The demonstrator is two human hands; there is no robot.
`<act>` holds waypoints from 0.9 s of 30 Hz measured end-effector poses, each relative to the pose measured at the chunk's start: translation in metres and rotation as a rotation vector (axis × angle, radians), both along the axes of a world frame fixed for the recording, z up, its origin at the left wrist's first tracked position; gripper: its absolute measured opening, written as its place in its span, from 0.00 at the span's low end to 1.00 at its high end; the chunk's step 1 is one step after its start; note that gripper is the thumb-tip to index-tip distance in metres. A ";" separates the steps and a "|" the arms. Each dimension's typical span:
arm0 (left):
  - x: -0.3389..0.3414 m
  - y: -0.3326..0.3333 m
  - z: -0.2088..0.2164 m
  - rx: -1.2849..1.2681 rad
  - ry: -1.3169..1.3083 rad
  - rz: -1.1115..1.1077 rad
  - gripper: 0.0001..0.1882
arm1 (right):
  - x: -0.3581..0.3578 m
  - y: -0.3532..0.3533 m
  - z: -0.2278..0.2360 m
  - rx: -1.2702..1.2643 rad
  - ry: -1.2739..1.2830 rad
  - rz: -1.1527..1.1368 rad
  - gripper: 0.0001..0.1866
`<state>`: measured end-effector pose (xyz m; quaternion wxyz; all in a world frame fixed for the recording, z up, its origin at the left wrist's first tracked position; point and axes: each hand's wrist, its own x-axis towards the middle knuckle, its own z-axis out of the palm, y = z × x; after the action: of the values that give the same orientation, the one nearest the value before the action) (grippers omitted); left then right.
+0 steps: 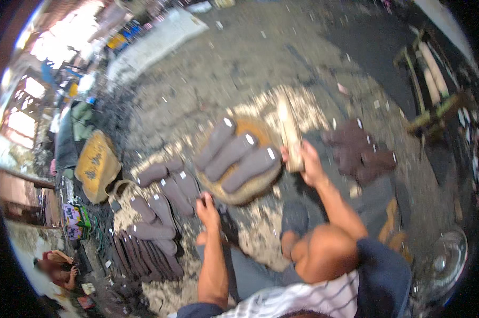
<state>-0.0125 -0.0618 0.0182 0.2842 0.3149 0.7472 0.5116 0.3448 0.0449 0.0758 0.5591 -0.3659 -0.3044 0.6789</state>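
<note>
My right hand [310,165] is closed round the lower end of a pale wooden club-like piece [289,124], which stands up from it just right of a round block [239,200]. Three dark brown sole-shaped pieces [231,157] lie side by side on the block, each with a small white patch at its far end. My left hand [208,211] has its fingers curled together at the block's near left edge. What it pinches, if anything, is too small to make out. Close to it, more brown sole-shaped pieces [178,193] lie on the ground.
A row of brown soles [146,257] stands at lower left. Another brown pile [360,151] lies right of the block. Further left are a yellow bag [98,167] and a colourful box [77,221]. A wooden frame [435,114] stands far right; another person [59,269] sits at lower left.
</note>
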 end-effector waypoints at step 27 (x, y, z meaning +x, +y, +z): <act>0.048 0.022 0.068 -0.099 -0.434 -0.506 0.19 | -0.015 -0.046 0.006 -0.266 -0.098 0.242 0.23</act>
<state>0.0356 -0.0395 0.0863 0.5697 0.3597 0.5915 0.4430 0.3296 -0.0012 0.0821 0.4047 -0.4300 -0.2803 0.7568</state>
